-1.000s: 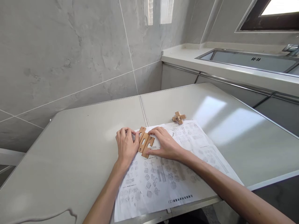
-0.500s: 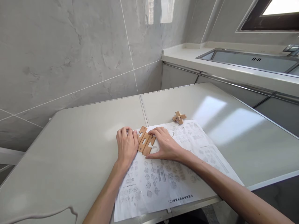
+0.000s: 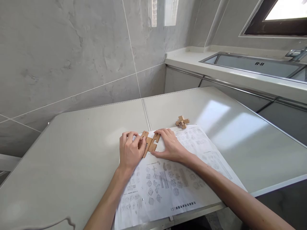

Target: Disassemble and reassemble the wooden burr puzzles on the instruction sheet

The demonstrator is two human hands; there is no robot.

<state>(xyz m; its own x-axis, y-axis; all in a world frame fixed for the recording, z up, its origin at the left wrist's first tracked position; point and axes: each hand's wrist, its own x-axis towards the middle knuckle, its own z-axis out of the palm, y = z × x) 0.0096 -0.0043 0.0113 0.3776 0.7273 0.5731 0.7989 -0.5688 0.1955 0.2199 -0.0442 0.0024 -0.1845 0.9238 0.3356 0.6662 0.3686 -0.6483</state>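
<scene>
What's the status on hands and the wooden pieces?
Left hand and right hand both grip flat notched wooden puzzle pieces over white printed instruction sheet. Small assembled wooden cross puzzle sits apart on grey table. Nothing obstructing.

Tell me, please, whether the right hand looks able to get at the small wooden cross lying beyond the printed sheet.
Probably yes. The wooden cross lies in the open on the table, just past the right hand, with nothing between them. That hand would first have to let go of the flat wooden pieces it touches.
</scene>
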